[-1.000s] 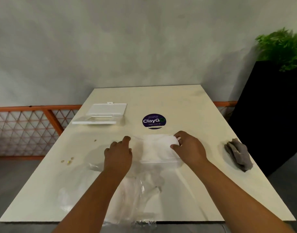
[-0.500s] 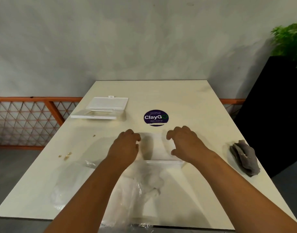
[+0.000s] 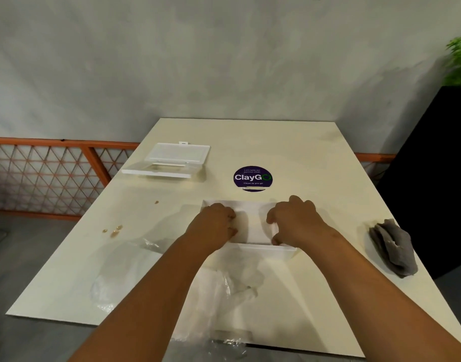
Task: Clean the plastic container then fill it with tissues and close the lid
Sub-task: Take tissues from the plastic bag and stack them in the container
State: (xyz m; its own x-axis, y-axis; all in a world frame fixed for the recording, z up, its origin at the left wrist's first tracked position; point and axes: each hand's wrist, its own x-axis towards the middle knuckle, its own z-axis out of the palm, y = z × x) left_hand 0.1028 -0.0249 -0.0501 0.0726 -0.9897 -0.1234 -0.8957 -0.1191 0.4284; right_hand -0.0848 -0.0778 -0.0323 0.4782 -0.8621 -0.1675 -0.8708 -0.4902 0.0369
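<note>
From my feed both hands, left hand [image 3: 216,223] and right hand [image 3: 294,222], have fingers curled down on the tissues [image 3: 253,223] inside the plastic container [image 3: 260,250] mid-table [image 3: 328,178], though I can't tell if either grip actually pinches them.

Bare table [image 3: 315,158] lies open past my 2 hands, up to the ClayGo sticker [image 3: 253,178]. To my left, the opened white case [image 3: 169,163] and small amber spills [image 3: 114,231] stand in the way. The grey cloth [image 3: 392,246] blocks the right edge, and crumpled clear plastic [image 3: 219,291] covers the near side.
</note>
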